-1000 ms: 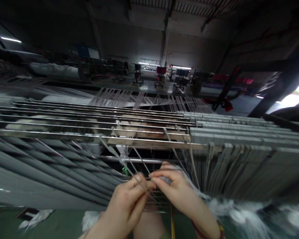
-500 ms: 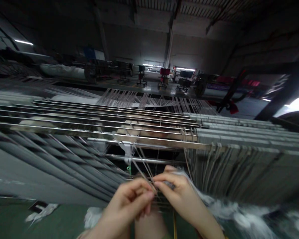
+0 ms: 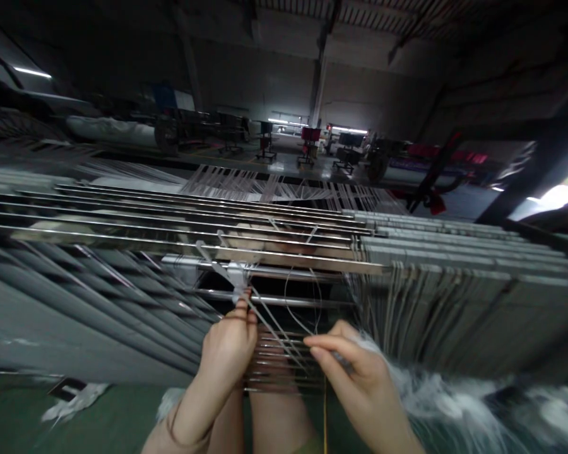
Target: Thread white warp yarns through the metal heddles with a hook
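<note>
My left hand reaches up at the middle of a loom, its fingers closed at a white yarn bundle that hangs over a metal bar. The exact grip of its fingertips is partly hidden. Lower right, my right hand has thumb and forefinger pinched at the lower end of a thin looped thread, which rises to the harness bars. Between the hands, several pale flat heddles slant down from the bars, their lower ends loose near my right fingertips.
Long metal harness bars run across in front of me. Dense grey heddles stand packed on the right, and grey warp sheets slope down on the left. White fluffy yarn lies low right. Lower rods cross above my legs.
My left hand has left the slanting heddles beside my right hand and moved up and left to the white yarn bundle. My right hand has shifted slightly right; a thread loop now shows.
</note>
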The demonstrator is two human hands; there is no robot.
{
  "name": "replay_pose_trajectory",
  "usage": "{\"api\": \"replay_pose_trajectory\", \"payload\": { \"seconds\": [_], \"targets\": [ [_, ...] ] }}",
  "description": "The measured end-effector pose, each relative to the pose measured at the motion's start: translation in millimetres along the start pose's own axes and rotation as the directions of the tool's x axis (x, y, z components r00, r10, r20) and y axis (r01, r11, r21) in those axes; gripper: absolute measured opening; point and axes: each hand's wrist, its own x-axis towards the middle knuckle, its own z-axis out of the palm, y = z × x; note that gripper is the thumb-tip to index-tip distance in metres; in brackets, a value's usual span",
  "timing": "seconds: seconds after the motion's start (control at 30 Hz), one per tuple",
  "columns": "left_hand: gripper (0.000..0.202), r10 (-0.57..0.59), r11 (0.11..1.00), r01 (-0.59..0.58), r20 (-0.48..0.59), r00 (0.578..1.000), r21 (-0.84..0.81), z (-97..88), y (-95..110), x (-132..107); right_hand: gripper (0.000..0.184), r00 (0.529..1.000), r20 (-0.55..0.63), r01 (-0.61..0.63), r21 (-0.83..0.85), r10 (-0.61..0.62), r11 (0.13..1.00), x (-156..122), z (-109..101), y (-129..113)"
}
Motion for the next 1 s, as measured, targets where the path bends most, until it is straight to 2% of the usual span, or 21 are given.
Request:
{"api": "replay_pose_trajectory", "payload": {
  "seconds": [0.1, 0.2, 0.3, 0.4, 0.47, 0.53, 0.63, 0.73, 0.83, 0.87, 0.97, 1.0],
  "targets": [
    [0.033, 0.062, 0.983, -0.039, 0.125, 0.990, -0.178, 0.3, 13, 0, 0.019, 0.995, 0.076, -0.057, -0.032, 0.060, 0.998, 4, 0, 0],
    [0.033, 0.085, 0.950, -0.028, 0.171, 0.982, -0.312, -3.9, 18, -10, 0.021, 0.985, 0.137, -0.096, -0.069, 0.105, 0.993, 8, -1, -1],
    [0.024, 0.128, 0.926, -0.110, 0.026, 0.991, -0.362, -7.2, 11, -14, 0.022, 0.974, 0.182, -0.117, -0.099, 0.133, 0.988, 10, 0, -3],
    [0.016, 0.172, 0.918, -0.204, -0.123, 0.977, -0.339, -4.5, 3, -3, 0.023, 0.968, 0.212, -0.114, -0.104, 0.134, 0.988, 10, -1, -6],
    [0.016, 0.170, 0.909, -0.194, -0.096, 0.981, -0.368, -0.5, 3, 5, 0.024, 0.969, 0.213, -0.108, -0.104, 0.128, 0.989, 9, -3, -7],
    [0.017, 0.191, 0.887, -0.176, -0.007, 0.982, -0.427, 2.4, 9, 6, 0.024, 0.970, 0.208, -0.107, -0.112, 0.128, 0.988, 8, -5, -8],
    [0.017, 0.208, 0.857, -0.121, 0.122, 0.970, -0.501, 0.7, 18, -6, 0.025, 0.967, 0.212, -0.118, -0.128, 0.143, 0.985, 7, -7, -7],
    [0.015, 0.129, 0.855, -0.064, 0.090, 0.988, -0.515, -5.5, 20, -20, 0.025, 0.964, 0.214, -0.128, -0.135, 0.155, 0.983, 8, -7, -6],
    [0.017, 0.025, 0.816, 0.048, 0.118, 0.993, -0.576, -8.8, 16, -23, 0.025, 0.961, 0.229, -0.127, -0.140, 0.157, 0.982, 10, -5, -6],
    [0.017, 0.016, 0.808, 0.045, 0.098, 0.995, -0.587, -8.4, 14, -20, 0.025, 0.959, 0.236, -0.125, -0.140, 0.156, 0.982, 10, -4, -7],
    [0.017, 0.065, 0.846, -0.088, -0.061, 0.996, -0.525, -3.4, 12, -5, 0.024, 0.960, 0.238, -0.115, -0.146, 0.147, 0.983, 10, -4, -7],
    [0.016, 0.088, 0.856, -0.115, -0.078, 0.993, -0.504, -1.4, 12, 0, 0.024, 0.961, 0.235, -0.111, -0.149, 0.145, 0.983, 9, -4, -8]
  ]
}}
